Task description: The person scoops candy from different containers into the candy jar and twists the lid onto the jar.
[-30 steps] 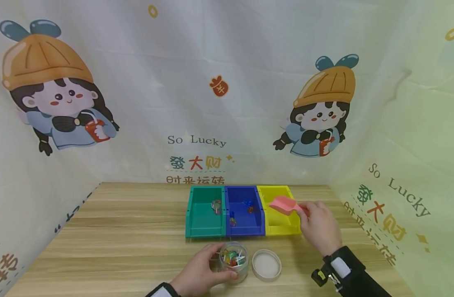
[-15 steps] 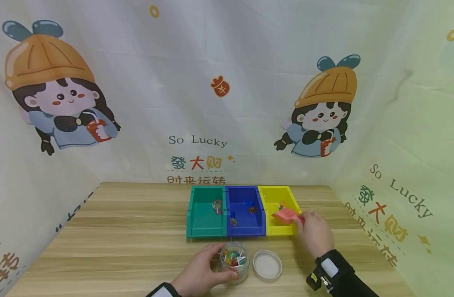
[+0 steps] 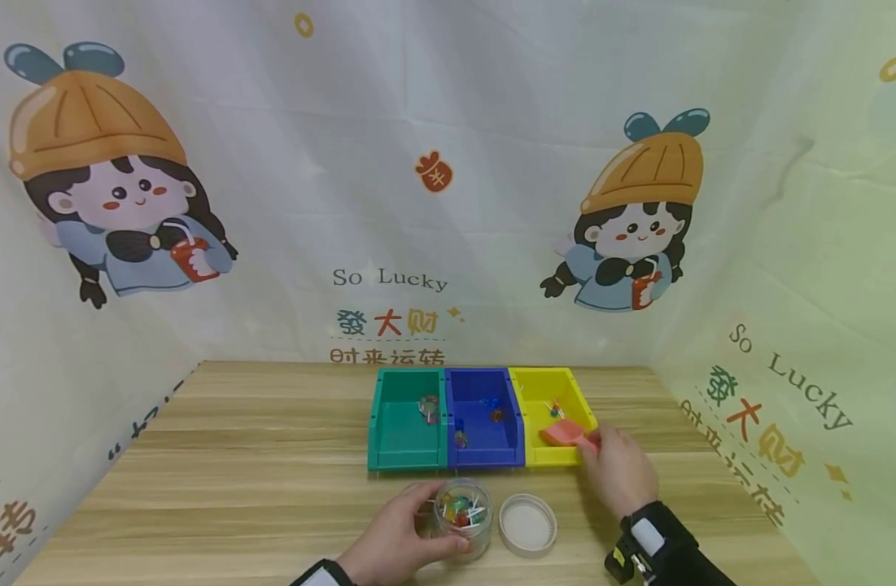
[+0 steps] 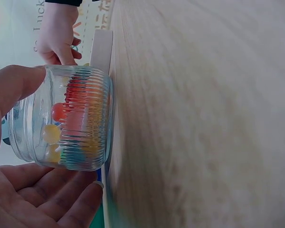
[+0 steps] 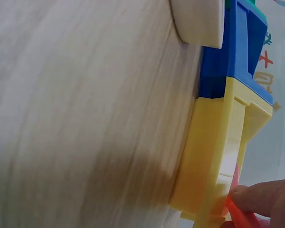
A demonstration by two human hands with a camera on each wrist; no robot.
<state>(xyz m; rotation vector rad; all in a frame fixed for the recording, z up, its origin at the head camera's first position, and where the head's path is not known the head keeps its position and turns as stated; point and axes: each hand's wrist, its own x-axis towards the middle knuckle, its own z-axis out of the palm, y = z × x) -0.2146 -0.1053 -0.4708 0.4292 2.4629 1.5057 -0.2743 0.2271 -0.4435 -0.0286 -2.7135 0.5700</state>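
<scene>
My left hand [image 3: 399, 533] grips a clear ribbed jar [image 4: 80, 118], thumb on one side and fingers on the other. Inside are several coloured balls [image 4: 51, 134], some with white sticks, like tiny lollipops. In my right hand [image 3: 622, 472] is the handle of a small pink scoop [image 3: 562, 432], pinched by thumb and fingers. The scoop's blade is down inside the yellow bin [image 3: 530, 456], toward its front. Behind the blade lie a few of the same little stick pieces [image 3: 554, 407]. The right wrist view shows mostly the handle, as the bin wall hides the blade.
Left of the yellow bin, a blue bin [image 3: 484, 457] and a green bin [image 3: 399, 457] stand joined in a row, each with small shiny pieces in it. A white round lid [image 3: 527, 525] lies right of the jar on the wooden table [image 3: 235, 456]. A printed cloth [image 3: 491, 203] hangs behind.
My right hand has lowered the scoop and drawn it toward the front of the yellow bin. Small stick pieces now show on that bin's floor. My left hand and the jar stay put.
</scene>
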